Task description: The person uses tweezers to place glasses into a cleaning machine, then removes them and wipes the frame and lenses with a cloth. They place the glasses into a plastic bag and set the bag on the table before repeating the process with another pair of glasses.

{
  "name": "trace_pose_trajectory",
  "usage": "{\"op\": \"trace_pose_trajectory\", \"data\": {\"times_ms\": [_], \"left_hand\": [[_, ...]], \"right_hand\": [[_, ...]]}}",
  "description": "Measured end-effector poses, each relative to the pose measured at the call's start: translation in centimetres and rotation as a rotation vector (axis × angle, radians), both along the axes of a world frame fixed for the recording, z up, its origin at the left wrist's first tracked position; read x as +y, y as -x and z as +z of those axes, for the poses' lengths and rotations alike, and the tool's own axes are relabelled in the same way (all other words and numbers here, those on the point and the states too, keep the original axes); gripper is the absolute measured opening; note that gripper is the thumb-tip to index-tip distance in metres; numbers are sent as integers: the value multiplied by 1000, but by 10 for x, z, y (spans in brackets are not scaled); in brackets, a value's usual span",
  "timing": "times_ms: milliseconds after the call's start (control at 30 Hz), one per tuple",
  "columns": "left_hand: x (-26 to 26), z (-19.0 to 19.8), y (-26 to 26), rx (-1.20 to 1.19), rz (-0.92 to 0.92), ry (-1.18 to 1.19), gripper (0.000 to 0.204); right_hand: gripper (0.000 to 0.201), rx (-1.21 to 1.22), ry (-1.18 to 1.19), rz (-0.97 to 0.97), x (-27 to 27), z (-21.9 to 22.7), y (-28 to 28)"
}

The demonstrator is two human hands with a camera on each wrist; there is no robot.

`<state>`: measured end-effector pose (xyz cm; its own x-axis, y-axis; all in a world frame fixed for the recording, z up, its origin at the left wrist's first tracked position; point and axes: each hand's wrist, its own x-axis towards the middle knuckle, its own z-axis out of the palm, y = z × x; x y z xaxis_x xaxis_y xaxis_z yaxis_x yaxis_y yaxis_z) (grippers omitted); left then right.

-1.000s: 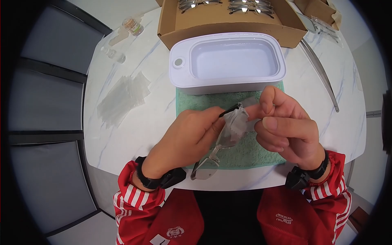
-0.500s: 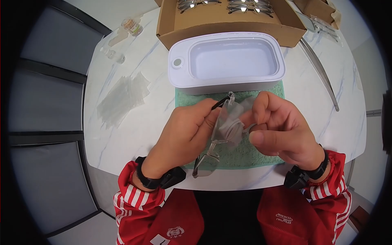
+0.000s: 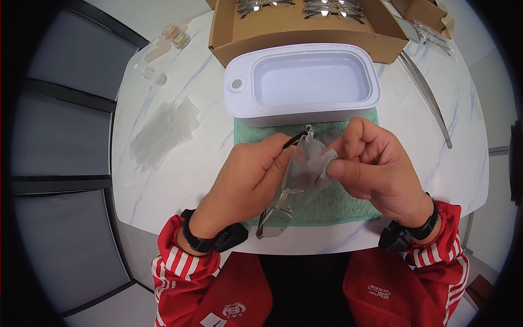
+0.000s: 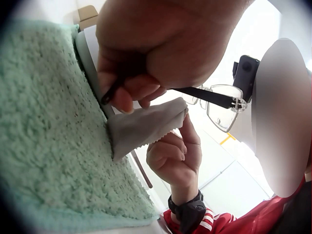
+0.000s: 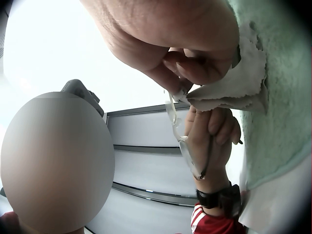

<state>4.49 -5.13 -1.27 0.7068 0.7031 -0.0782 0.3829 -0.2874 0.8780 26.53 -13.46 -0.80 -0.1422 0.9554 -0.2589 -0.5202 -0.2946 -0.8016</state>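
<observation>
My left hand (image 3: 248, 174) grips a pair of clear-framed glasses (image 3: 279, 219) by the dark temples, with the lenses turned towards the right hand. In the left wrist view a dark temple (image 4: 207, 96) runs out from under the fist. My right hand (image 3: 381, 171) pinches a thin grey wiping cloth (image 4: 146, 126) between thumb and fingers. The cloth lies against the upper lens and shows through it in the head view. Its zigzag-cut edge hangs down in both wrist views. Below the hands is a green towel (image 3: 348, 204).
Behind the hands, a white tub-shaped cleaner (image 3: 239, 101) stands on the towel. A cardboard box (image 3: 261, 42) with several glasses is at the back. Clear plastic sleeves (image 3: 166, 131) and small bottles (image 3: 177, 35) lie left; a long curved grey strip (image 3: 427, 95) lies right.
The glasses have shifted slightly left and down with the left hand. The right hand's fingers have moved the cloth about on the lens, and the thumb now presses its folded edge.
</observation>
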Motion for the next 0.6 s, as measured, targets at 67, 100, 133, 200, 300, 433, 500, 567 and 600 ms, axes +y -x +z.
{"op": "trace_pose_trajectory", "data": {"times_ms": [67,100,133,200,300,433,500,567,600], "left_hand": [[0,0,1,2,-7,3,27],[0,1,1,3,-15,7,27],[0,1,1,3,-15,7,27],[0,1,0,14,-14,34,26],[0,-1,0,21,-39,5,26],[1,-2,-1,32,-67,3,24],[1,-6,-3,-71,-55,-12,11],[0,-2,-2,-55,-78,-17,10],[0,0,-2,-37,-100,-22,10]], "right_hand": [[29,-4,3,-2,0,0,0],[29,-8,7,-4,0,0,0],[29,-7,7,-4,0,0,0],[29,-41,10,14,0,0,-1],[30,-6,27,33,0,0,-2],[30,24,12,43,-1,0,-4],[22,157,-51,71,-2,-2,-5],[22,188,-65,104,-2,1,-4],[23,220,-79,137,-2,2,-5]]}}
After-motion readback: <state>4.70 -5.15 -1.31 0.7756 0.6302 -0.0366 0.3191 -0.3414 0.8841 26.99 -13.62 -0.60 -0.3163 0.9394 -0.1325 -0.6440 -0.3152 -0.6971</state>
